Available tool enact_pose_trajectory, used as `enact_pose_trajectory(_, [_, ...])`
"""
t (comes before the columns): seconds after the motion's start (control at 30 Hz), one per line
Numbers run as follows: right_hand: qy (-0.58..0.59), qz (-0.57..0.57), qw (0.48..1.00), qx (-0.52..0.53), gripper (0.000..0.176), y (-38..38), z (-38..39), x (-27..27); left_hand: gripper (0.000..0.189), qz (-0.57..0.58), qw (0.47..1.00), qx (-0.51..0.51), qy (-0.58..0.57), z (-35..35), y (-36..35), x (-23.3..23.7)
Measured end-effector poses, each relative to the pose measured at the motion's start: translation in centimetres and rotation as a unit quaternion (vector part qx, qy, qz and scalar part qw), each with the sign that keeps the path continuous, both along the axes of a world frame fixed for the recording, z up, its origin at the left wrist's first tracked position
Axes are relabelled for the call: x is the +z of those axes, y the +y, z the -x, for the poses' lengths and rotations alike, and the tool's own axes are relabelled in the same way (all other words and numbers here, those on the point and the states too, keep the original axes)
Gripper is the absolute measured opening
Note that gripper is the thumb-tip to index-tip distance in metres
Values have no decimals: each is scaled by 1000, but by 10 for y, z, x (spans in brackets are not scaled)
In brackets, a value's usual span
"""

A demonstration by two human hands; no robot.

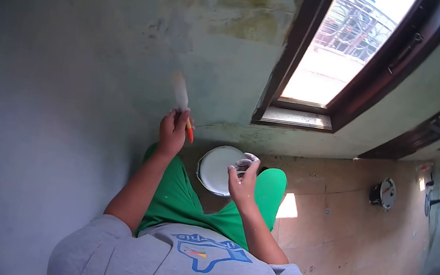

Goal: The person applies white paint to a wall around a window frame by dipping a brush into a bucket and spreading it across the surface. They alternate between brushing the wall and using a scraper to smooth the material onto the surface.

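Observation:
My left hand (174, 129) is closed around a putty knife (181, 93) with an orange and red handle; its pale blade points up towards the patchy wall (129, 51). Between my knees stands a round bucket (216, 169) whose inside looks white. Over the bucket's right edge is my right hand (243, 178), its fingers curled and apart, smeared with white stuff. No tool shows in it.
A window (345, 53) with a dark wooden frame is ahead to the right. On the tiled floor (328, 227) a second bucket (383, 193) stands farther right. A dark door (418, 134) is beyond it, and assorted items lie at the lower right.

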State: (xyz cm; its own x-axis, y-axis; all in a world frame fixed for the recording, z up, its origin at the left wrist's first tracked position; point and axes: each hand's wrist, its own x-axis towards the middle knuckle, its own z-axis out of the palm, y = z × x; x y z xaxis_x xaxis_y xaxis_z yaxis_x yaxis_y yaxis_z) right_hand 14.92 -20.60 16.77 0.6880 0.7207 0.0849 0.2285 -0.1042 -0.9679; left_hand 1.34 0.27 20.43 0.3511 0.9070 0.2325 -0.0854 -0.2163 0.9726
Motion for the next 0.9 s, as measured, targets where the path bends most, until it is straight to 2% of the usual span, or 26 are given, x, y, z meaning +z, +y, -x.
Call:
enact_pose_trajectory(0.03, [-5,8,1000,-3,53,-1,-6,-7,27,6,1000,17,-2,2,5,9])
enact_pose_trajectory(0.1, [-8,6,1000,-2,53,-4,-12,-10,28,-91,991,69,65,1,13,40])
enact_pose_trajectory(0.13, [-8,1,1000,-14,52,-4,-14,-8,28,-88,991,73,63,-1,17,52])
enact_pose_trajectory(0.2, [-4,8,1000,-14,51,-3,-17,-5,27,-173,974,113,97,-5,28,73])
enact_pose_trajectory(0.23, [-3,3,1000,-12,50,-3,-18,-5,27,-173,973,117,96,-9,38,74])
enact_pose_trajectory(0.3, [-4,-3,1000,-8,49,-3,-18,-4,26,-251,943,175,130,-17,56,73])
enact_pose_trajectory(0.4, [-13,-5,1000,-9,48,-2,-19,-2,22,-274,933,194,129,-28,68,66])
enact_pose_trajectory(0.73, [-6,22,1000,-12,45,-11,-12,-16,24,-247,932,199,177,-24,42,38])
enact_pose_trajectory(0.8, [2,20,1000,-12,45,-13,-10,-15,24,-254,941,208,86,-17,29,36])
enact_pose_trajectory(0.83, [-4,21,1000,-9,44,-13,-9,-15,24,-256,940,208,84,-15,25,28])
enact_pose_trajectory(0.9, [-10,20,1000,-9,43,-13,-9,-17,18,-190,959,208,-35,-13,21,16])
